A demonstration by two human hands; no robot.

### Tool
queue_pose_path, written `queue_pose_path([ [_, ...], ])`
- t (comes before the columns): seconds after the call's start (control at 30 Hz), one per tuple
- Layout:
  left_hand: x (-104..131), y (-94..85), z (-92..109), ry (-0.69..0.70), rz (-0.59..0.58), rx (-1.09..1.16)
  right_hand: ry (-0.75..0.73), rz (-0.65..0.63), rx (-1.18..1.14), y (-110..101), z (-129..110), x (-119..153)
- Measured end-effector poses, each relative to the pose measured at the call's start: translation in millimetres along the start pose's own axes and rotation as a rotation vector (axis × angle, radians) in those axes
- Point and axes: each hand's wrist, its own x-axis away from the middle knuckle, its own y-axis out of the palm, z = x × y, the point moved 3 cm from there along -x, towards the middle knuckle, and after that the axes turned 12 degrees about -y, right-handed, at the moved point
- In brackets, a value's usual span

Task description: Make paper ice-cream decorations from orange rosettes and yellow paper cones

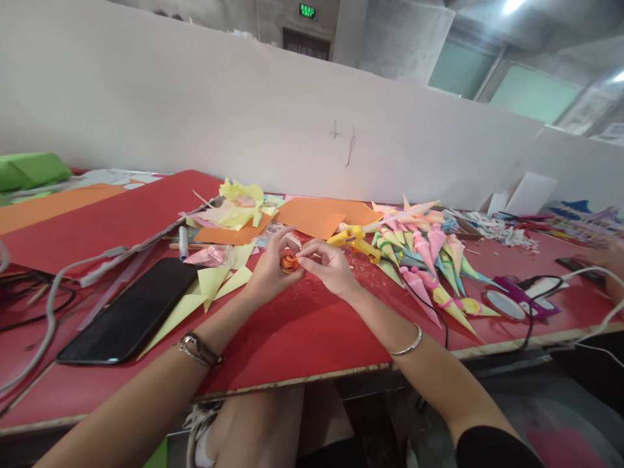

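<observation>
Red table [292, 351]: left hand [270, 272] and right hand [332, 268] pinch an orange coil [290, 262] between fingertips, presumably against unrolling; yellow glue gun [355, 240] just beyond right fingers, apparently for ready reach.

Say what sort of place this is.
Probably a paper-craft workshop: a yellow glue gun, a heap of pastel paper cones and, on the wall beyond, a green EXIT sign.

Red table [287, 344] with phone [134, 312], paper cones [435, 244], probably paper scraps [504, 229]
</observation>
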Motion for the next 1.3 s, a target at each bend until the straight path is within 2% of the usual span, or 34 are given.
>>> queue_pose_path([
  [0.13, 0, -1.3, -3, 0.046, 0.051, -0.097, -0.023, 0.017, -0.111, 0, 3, 1],
  [0.27, 0, -1.4, -3, 0.068, 0.052, -0.134, -0.028, 0.023, -0.175, 1, 4, 1],
  [0.5, 1, -0.1, 3, 0.040, -0.054, -0.052, -0.025, 0.022, -0.138, -4, 3, -1],
  [0.6, 0, -2.4, 5, -0.026, -0.134, -0.087, -0.018, 0.075, -0.054, -9, 2, -2],
  [0.73, -2, -5.0, 0, -0.192, -0.234, -0.250, -0.012, 0.165, 0.046, -14, 4, -3],
  [0.83, -3, -4.5, -7, -0.323, -0.291, -0.345, -0.007, 0.179, 0.070, -15, 6, -3],
  [0.9, -2, -3.3, -11, -0.381, -0.317, -0.330, 0.000, 0.181, 0.075, -14, 5, -3],
  [1.07, -3, -3.8, -14, -0.408, -0.219, -0.327, -0.026, 0.209, 0.070, -14, 0, -3],
  [1.3, -7, -6.9, -11, -0.263, -0.017, -0.442, -0.005, 0.261, 0.016, -13, 1, -3],
])
